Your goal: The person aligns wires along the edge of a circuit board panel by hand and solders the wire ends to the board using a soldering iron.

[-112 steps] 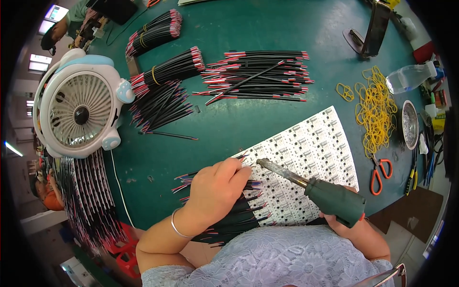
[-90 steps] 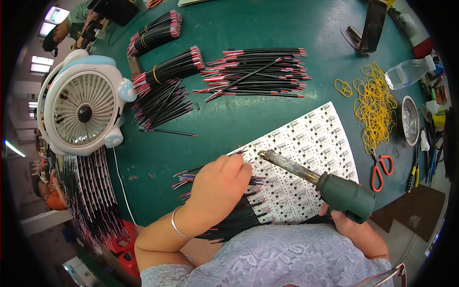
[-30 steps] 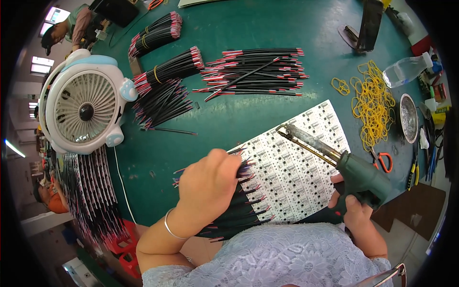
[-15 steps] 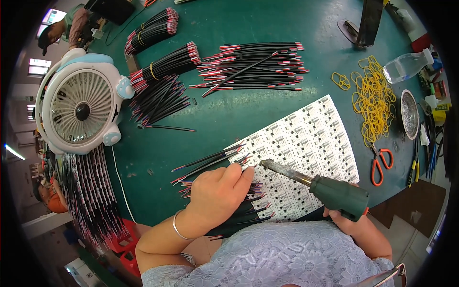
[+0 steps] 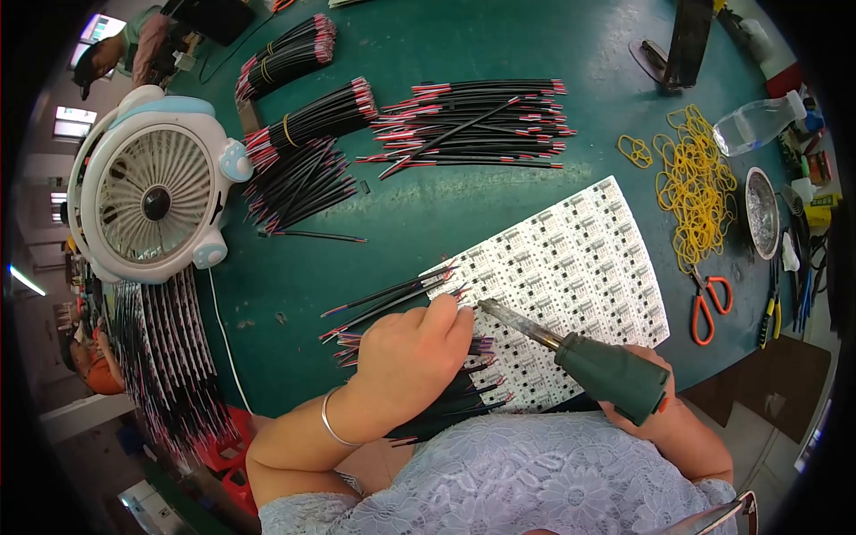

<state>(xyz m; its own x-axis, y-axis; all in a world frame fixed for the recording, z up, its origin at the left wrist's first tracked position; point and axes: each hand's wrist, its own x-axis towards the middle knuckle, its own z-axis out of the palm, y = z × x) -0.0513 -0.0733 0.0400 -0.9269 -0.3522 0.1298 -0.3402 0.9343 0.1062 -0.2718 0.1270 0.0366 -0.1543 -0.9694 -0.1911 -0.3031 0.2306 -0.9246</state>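
My right hand [image 5: 649, 392] is wrapped round the green handle of a soldering gun [image 5: 615, 370]. The gun's metal tip points left, just above a white circuit board panel [image 5: 571, 259] and close to my left fingertips. My left hand [image 5: 412, 352] is closed in a pinch at the panel's left side; what its fingers hold is hidden. Thin black wires [image 5: 374, 296] with coloured ends lie along that side, above and below my left hand, their tips on the panel.
Bundles of black wires [image 5: 312, 120] and a loose pile [image 5: 481, 125] lie at the back. A white fan [image 5: 153, 201] stands at left. On the right are yellow rubber bands [image 5: 700, 192], orange-handled scissors [image 5: 711, 303], a metal bowl [image 5: 761, 214] and a clear bottle [image 5: 756, 125].
My right hand has moved a little to the left with the soldering gun, bringing the tip slightly closer to my left fingers. My left hand has barely shifted and stays pinched.
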